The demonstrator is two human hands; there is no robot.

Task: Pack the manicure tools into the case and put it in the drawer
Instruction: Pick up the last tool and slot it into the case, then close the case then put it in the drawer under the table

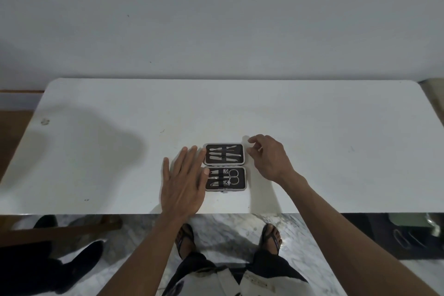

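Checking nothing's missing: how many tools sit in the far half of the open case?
4, strapped side by side in the far half of the case; none seem hidden.

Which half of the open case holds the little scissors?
The near half, closest to the person. Its scissors show two round finger loops at the right end. The far half holds only slim straight tools.

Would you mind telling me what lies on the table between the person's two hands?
In the head view, the open manicure case with its tools strapped in lies between the left hand and right hand.
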